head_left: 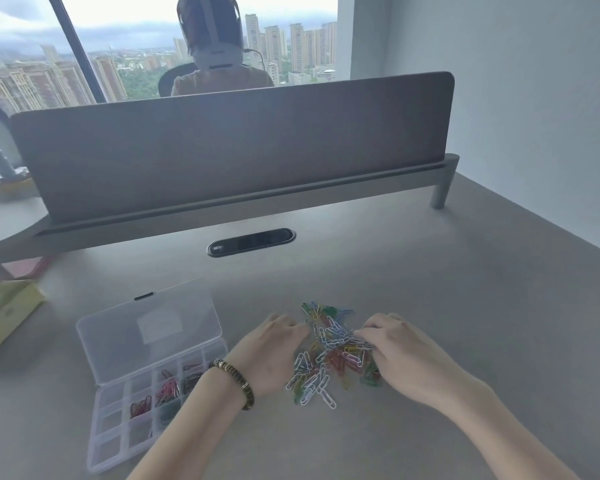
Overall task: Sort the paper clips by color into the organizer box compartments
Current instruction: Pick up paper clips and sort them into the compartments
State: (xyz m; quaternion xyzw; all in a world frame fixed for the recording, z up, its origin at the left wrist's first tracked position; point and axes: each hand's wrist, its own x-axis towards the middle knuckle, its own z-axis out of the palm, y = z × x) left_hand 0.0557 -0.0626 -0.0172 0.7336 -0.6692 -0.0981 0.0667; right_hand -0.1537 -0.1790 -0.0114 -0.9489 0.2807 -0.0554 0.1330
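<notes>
Clips [333,355] are pinched by the right hand [400,355]; whether any are grasped by the left hand [274,351], right of the open box [118,403], cannot be told.

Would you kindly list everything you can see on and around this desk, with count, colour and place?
paper clips: one loose pile, mixed colours, desk centre between the hands
organizer box: one, clear, lid open, left of the pile; some compartments hold red, pink and dark clips
desk: one, grey
divider panel: one, dark grey, along the far edge
cable port: one, black, below the divider
yellow box: one, left edge
bracelet: one, dark beaded, left wrist
left hand: on the pile's left side
right hand: fingers in the pile
</notes>
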